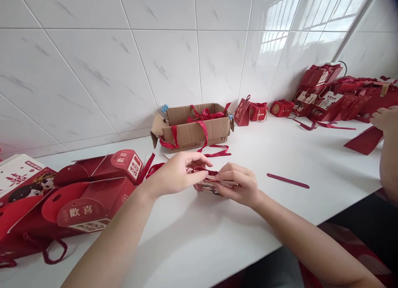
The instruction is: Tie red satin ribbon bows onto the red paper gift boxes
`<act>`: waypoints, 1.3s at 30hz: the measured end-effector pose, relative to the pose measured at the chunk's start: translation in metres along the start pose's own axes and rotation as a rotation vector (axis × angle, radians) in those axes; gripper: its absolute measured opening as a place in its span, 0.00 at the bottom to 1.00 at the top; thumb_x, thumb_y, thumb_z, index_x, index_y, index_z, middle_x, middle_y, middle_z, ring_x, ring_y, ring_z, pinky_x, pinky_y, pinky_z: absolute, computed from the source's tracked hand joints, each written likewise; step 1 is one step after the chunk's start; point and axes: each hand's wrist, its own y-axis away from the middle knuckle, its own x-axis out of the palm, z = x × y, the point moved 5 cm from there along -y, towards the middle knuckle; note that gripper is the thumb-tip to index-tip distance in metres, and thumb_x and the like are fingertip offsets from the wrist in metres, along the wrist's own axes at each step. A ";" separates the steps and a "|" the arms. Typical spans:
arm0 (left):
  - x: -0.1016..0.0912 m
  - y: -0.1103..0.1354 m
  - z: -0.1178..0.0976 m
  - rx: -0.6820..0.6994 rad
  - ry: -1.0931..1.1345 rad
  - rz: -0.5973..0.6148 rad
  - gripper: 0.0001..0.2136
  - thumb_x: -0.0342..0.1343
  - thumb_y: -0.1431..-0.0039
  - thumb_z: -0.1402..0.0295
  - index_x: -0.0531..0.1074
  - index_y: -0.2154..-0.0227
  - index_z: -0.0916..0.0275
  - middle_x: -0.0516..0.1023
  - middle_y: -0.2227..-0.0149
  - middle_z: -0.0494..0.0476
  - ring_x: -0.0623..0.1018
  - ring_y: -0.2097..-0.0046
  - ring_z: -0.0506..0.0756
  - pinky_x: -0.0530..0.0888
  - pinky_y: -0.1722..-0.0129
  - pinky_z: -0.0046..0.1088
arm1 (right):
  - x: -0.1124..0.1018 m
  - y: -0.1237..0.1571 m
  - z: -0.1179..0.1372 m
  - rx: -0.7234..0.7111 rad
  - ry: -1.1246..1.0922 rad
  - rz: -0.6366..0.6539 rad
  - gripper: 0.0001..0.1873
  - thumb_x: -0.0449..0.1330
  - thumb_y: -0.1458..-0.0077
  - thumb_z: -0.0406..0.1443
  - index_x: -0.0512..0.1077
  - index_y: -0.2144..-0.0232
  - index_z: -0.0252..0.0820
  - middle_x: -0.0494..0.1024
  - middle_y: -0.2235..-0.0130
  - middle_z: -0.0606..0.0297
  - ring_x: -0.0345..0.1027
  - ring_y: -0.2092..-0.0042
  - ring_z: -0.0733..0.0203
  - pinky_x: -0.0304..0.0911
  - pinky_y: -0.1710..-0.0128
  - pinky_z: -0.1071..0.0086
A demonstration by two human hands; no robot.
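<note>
A small red gift box (208, 189) with printed cartoon figures stands on the white table between my hands. My right hand (239, 183) grips its upper edge, thumb and fingers closed on the near and far sides. Curved over the left end of the top, my left hand (177, 174) has its thumb and fingers closed around a dark red strap (202, 169) there. The fingers partly hide the strap and the box top. Right of the box lies a flat dark red strip (287, 180).
A cardboard box (199, 132) with red ribbons (203, 114) stands by the tiled wall. Larger red gift boxes (96, 197) fill the left. Small finished-looking boxes (258, 112) and a red pile (329, 97) line the back right. Another person's hand (385, 118) is at far right, near a red card (364, 140).
</note>
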 end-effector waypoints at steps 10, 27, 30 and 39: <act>0.008 -0.003 0.010 -0.046 0.103 -0.054 0.07 0.48 0.47 0.71 0.71 0.70 0.61 0.77 0.69 0.53 0.78 0.67 0.54 0.77 0.68 0.30 | 0.000 0.001 0.000 0.008 0.028 0.007 0.13 0.60 0.49 0.26 0.71 0.61 0.44 0.71 0.74 0.66 0.67 0.73 0.65 0.67 0.77 0.71; 0.009 -0.001 -0.001 0.059 -0.062 -0.048 0.07 0.47 0.47 0.73 0.70 0.72 0.59 0.75 0.69 0.50 0.75 0.66 0.52 0.73 0.68 0.28 | 0.000 -0.001 0.002 0.022 0.046 0.024 0.11 0.60 0.48 0.27 0.70 0.62 0.44 0.71 0.73 0.65 0.68 0.73 0.65 0.69 0.76 0.70; 0.008 0.001 -0.003 0.065 -0.127 -0.033 0.08 0.46 0.47 0.73 0.71 0.72 0.58 0.75 0.69 0.49 0.75 0.65 0.53 0.73 0.65 0.29 | 0.000 -0.002 0.001 0.029 0.058 0.021 0.10 0.61 0.49 0.29 0.71 0.63 0.44 0.71 0.70 0.65 0.68 0.72 0.65 0.69 0.75 0.70; 0.003 0.005 -0.007 0.108 -0.108 0.087 0.08 0.49 0.47 0.72 0.73 0.68 0.59 0.77 0.68 0.53 0.76 0.67 0.54 0.73 0.69 0.29 | 0.002 -0.002 -0.005 0.177 0.023 0.041 0.09 0.60 0.49 0.31 0.67 0.63 0.43 0.74 0.71 0.65 0.70 0.71 0.64 0.68 0.73 0.70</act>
